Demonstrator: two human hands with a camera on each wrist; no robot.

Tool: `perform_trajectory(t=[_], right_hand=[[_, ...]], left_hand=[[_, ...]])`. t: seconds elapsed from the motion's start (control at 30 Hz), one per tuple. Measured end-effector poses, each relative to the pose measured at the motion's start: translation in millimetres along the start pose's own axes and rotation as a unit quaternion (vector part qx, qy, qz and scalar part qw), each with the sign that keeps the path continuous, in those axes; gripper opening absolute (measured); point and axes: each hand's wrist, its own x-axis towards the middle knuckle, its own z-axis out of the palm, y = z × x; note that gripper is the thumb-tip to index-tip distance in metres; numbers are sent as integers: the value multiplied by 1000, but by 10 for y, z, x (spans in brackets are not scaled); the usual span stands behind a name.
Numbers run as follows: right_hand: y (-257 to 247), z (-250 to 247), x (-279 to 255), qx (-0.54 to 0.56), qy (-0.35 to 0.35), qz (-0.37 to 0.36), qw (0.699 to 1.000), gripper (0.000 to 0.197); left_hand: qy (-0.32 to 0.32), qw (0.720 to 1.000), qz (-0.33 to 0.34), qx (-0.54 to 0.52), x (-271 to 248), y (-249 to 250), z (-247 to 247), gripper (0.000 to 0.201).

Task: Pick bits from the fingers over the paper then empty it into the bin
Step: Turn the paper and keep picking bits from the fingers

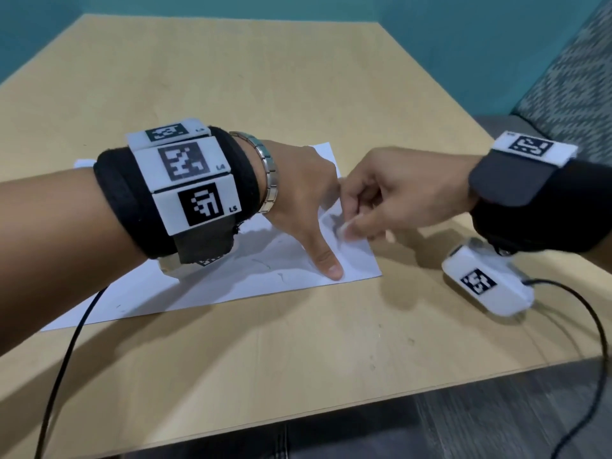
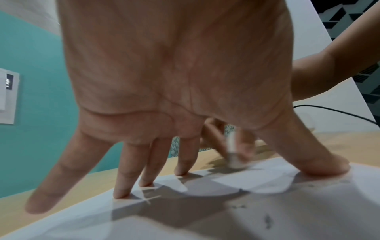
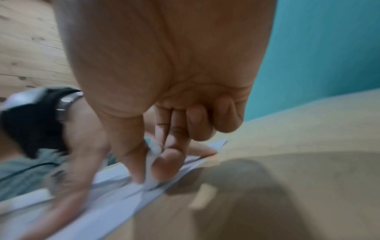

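The paper sheet (image 1: pixel 212 286) is being pinned by the spread left hand (image 1: pixel 298 193) while a small white eraser-like piece (image 1: pixel 344 230) is being pinched by the right hand (image 1: pixel 397 197); emptying into the bin is judged not yet begun

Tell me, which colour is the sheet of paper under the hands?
White, with a few grey smudges; the paper shows best in the head view.

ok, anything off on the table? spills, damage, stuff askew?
Mostly fine. The paper lies flat but askew to the table edge, with dark specks scattered on it. The left hand presses it with spread fingertips; the right hand pinches a small white piece against the sheet. No bin in view.
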Motion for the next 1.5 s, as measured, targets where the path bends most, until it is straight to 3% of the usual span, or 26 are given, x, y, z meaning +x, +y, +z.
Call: perform_trajectory(t=[0.07, 0.23, 0.37, 0.5, 0.57, 0.63, 0.7, 0.77, 0.87, 1.13, 1.2, 1.3, 1.5], right_hand=[[32, -44, 30, 7, 34, 5, 999, 18], [-78, 33, -59, 2, -48, -7, 999, 19], [5, -136, 14, 31, 58, 12, 998, 18], [-27, -178, 116, 29, 100, 5, 995, 15], [-62, -177, 164, 10, 118, 4, 993, 15], [-87, -150, 208, -12, 148, 6, 989, 15], [-106, -100, 239, -52, 159, 11, 986, 15], [-135, -52, 232, -88, 137, 20, 987, 16], [-186, -39, 147, -98, 110, 20, 989, 12], [-247, -44, 78, -40, 141, -24, 989, 11], [-259, 6, 88, -29, 131, -23, 991, 10], [-322, 89, 107, -14, 96, -27, 995, 11], [-488, 101, 222, -63, 61, -19, 996, 14]], left_hand=[[-3, 1000, -10, -11, -26, -12, 12, 107], [-16, 1000, -9, -23, -99, -83, -6, 116], [-17, 996, 9, -83, -205, -214, -17, 116], [30, 990, 15, -135, -263, -406, -3, 111], [83, 989, -13, -124, -334, -494, -46, 101], [116, 985, -84, -92, -426, -571, -65, 86], [83, 984, -156, -40, -480, -637, -18, 85], [26, 983, -179, -11, -477, -695, 87, 94], [10, 989, -149, -23, -478, -761, 163, 98], [-15, 987, -17, -157, -465, -751, 132, 102], [-5, 986, -26, -165, -459, -703, 158, 106], [-48, 990, -53, -118, -432, -581, 246, 126], [-81, 993, -71, -50, -381, -496, 263, 127]])
